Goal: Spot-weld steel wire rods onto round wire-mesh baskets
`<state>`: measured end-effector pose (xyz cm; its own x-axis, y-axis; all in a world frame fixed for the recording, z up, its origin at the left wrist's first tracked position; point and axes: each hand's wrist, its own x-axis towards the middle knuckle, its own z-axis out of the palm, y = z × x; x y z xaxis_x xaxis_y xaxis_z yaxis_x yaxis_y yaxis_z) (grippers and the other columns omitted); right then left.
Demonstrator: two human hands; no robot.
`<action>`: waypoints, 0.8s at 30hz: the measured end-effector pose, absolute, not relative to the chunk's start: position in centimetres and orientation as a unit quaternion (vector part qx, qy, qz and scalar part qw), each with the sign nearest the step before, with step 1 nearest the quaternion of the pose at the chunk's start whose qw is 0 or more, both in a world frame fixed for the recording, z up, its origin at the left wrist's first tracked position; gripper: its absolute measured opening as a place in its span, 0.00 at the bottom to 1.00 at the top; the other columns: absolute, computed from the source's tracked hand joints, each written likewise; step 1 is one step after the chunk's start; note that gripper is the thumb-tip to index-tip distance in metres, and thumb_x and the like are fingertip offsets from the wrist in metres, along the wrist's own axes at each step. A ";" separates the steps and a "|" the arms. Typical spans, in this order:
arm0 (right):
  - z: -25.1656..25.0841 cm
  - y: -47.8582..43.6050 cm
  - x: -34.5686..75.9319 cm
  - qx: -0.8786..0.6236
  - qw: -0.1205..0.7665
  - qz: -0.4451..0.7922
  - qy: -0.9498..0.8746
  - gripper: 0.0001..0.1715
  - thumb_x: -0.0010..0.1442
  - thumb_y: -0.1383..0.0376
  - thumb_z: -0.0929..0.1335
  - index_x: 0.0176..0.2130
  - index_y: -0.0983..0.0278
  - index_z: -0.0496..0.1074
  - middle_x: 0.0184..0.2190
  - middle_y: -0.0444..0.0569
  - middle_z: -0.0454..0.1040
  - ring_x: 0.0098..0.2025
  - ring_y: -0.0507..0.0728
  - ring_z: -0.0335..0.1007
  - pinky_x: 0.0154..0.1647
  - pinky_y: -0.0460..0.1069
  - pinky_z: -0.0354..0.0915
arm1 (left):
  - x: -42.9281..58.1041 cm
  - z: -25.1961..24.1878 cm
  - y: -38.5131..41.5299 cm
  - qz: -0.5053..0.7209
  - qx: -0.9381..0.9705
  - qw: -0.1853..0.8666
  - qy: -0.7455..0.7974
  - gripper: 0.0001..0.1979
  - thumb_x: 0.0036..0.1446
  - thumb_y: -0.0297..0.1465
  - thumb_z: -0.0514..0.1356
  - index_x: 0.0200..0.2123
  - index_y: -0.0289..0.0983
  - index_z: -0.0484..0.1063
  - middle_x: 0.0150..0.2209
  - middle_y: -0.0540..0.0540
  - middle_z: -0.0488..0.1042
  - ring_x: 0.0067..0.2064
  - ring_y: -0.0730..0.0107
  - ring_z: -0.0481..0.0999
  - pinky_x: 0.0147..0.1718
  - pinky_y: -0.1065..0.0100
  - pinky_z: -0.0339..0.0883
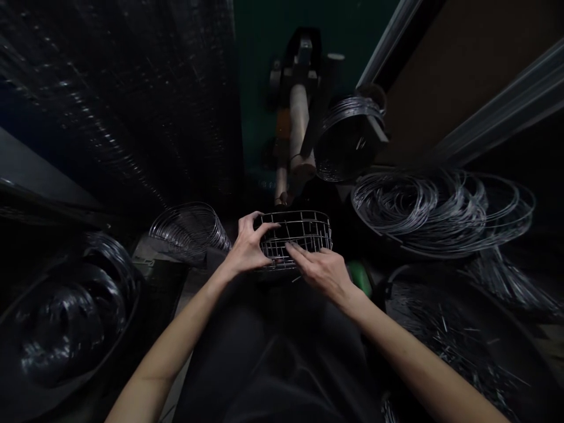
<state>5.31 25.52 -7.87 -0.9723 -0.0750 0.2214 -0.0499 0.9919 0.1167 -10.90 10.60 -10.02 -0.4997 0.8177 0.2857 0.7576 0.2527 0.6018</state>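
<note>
A small rounded basket of metal wire grid (308,226) is held in front of the body, below a machine with a pale cylindrical arm (300,120). My left hand (250,247) grips the basket's left end, thumb and fingers spread around its wires. Against the lower front of the basket rests my right hand (324,270), its fingers pressed together on the wires. A short wire end (296,279) sticks out just below the basket, near the right fingertips.
Wire rings (189,229) stand left of the basket. Coiled wire (74,317) fills a container at far left. Wire loops (409,205) lie at right, above a tub of short wire pieces (453,335). A green object (360,278) sits beside my right wrist.
</note>
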 end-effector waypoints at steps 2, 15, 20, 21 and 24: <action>-7.8 25.7 5.4 0.053 0.135 -0.064 -0.987 0.25 0.62 0.76 0.59 0.54 0.63 0.72 0.52 0.48 0.73 0.30 0.51 0.75 0.29 0.48 0.62 | -10.9 -9.9 10.7 0.355 0.500 0.048 0.789 0.39 0.35 0.41 0.74 0.53 0.42 0.68 0.58 0.38 0.51 0.60 0.43 0.53 0.58 0.43 0.57; -8.0 27.8 3.4 0.023 0.157 -0.027 -0.987 0.20 0.62 0.70 0.62 0.50 0.56 0.74 0.46 0.43 0.77 0.31 0.50 0.76 0.28 0.46 0.60 | -12.6 -9.5 12.2 0.359 0.506 0.016 0.784 0.40 0.36 0.38 0.73 0.55 0.42 0.67 0.58 0.38 0.49 0.61 0.42 0.51 0.58 0.43 0.56; -7.7 28.3 2.8 0.023 0.163 -0.025 -0.986 0.22 0.61 0.71 0.62 0.51 0.56 0.73 0.47 0.43 0.77 0.32 0.51 0.76 0.29 0.46 0.61 | -13.3 -9.4 12.7 0.365 0.504 0.002 0.783 0.40 0.36 0.40 0.73 0.54 0.41 0.67 0.58 0.37 0.49 0.61 0.42 0.51 0.59 0.44 0.55; -7.6 28.4 2.6 0.020 0.159 -0.023 -0.987 0.22 0.61 0.71 0.62 0.51 0.56 0.73 0.47 0.43 0.76 0.32 0.51 0.77 0.29 0.46 0.61 | -13.4 -9.4 12.8 0.365 0.503 0.000 0.783 0.40 0.36 0.40 0.73 0.54 0.41 0.67 0.58 0.37 0.49 0.61 0.43 0.51 0.59 0.44 0.54; -7.4 28.4 2.2 0.015 0.150 -0.012 -0.989 0.22 0.61 0.71 0.62 0.51 0.55 0.73 0.47 0.43 0.76 0.32 0.51 0.77 0.28 0.46 0.62 | -13.9 -9.4 13.0 0.362 0.504 0.004 0.784 0.40 0.35 0.40 0.73 0.55 0.42 0.67 0.58 0.38 0.50 0.61 0.43 0.51 0.59 0.44 0.55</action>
